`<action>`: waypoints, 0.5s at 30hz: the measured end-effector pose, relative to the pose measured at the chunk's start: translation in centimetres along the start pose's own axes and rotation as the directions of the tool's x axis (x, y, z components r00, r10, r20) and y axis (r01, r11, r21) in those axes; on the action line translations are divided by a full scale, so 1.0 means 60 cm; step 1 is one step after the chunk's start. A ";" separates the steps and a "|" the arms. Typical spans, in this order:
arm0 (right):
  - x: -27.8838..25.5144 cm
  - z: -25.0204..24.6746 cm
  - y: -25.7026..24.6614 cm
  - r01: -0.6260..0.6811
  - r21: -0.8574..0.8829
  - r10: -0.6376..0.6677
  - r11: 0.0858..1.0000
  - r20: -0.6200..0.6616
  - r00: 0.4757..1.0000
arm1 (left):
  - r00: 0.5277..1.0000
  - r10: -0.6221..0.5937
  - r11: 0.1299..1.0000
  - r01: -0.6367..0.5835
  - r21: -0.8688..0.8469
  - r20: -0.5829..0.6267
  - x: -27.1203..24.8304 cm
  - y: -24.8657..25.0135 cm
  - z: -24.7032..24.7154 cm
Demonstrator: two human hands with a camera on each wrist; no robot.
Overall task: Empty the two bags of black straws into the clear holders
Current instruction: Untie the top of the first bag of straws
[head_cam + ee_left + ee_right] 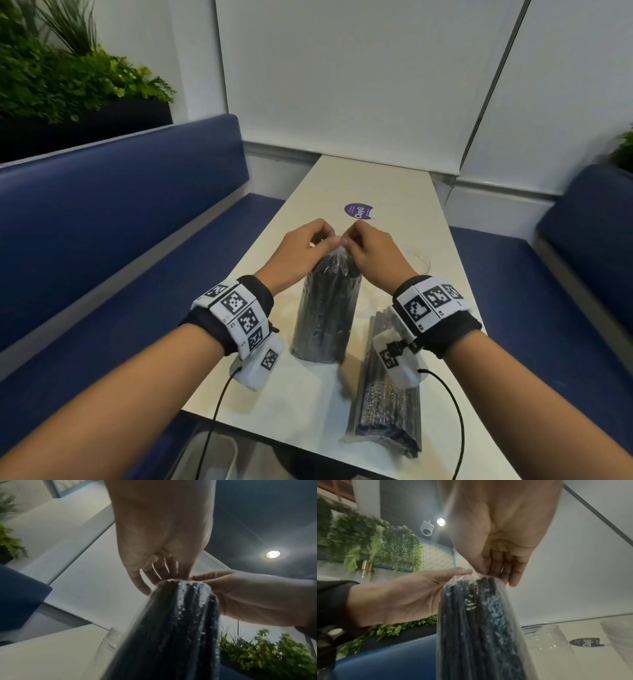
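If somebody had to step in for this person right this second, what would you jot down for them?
Left hand: fingers pinch the plastic at the top of the upright bag of straws.
Right hand: pinches the same top from the other side.
That bag stands on end on the table, seemingly not open yet.
The second bag lies flat near the table's front edge, under the right wrist, untouched.
A clear holder stands on the table behind the upright bag; the rim of another shows beyond the right hand.
Done: no straws visibly out.
Left: open both bags and tip the straws into the holders.
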State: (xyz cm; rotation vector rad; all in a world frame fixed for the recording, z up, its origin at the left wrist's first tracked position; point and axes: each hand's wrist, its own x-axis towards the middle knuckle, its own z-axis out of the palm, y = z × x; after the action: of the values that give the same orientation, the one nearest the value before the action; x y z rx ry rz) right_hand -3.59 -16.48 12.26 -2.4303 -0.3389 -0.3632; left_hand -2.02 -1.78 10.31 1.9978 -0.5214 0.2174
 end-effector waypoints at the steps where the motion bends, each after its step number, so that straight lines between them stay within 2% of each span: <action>1: -0.001 0.004 0.001 -0.007 0.021 0.007 1.000 -0.011 1.000 | 1.000 -0.002 1.000 0.001 -0.026 -0.014 0.001 0.000 0.002; 4: -0.006 0.012 0.001 -0.022 0.094 0.027 0.995 -0.047 0.999 | 0.995 -0.061 0.988 0.050 -0.144 -0.073 0.003 -0.001 0.016; 6: -0.005 0.015 0.005 -0.065 0.142 0.071 0.988 -0.038 0.997 | 0.991 -0.117 0.968 0.097 -0.233 -0.073 0.002 -0.005 0.023; 8: -0.002 0.013 0.011 -0.140 0.189 0.144 0.972 -0.008 0.990 | 0.991 -0.123 0.962 0.106 -0.253 -0.051 -0.001 -0.009 0.026; 11: 0.001 0.011 0.018 -0.179 0.205 0.188 0.962 -0.025 0.982 | 0.999 -0.036 0.992 0.033 -0.120 -0.024 0.000 -0.007 0.017; 15: -0.005 0.008 0.018 -0.112 0.179 0.122 0.977 -0.046 0.991 | 0.997 0.045 0.993 -0.051 0.107 0.059 0.017 -0.002 -0.002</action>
State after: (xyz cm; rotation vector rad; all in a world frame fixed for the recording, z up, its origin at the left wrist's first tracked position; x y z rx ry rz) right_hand -3.46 -17.03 11.20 -2.2498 -0.1933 -0.3355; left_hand -1.07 -1.87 10.64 2.1035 -0.6054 0.2239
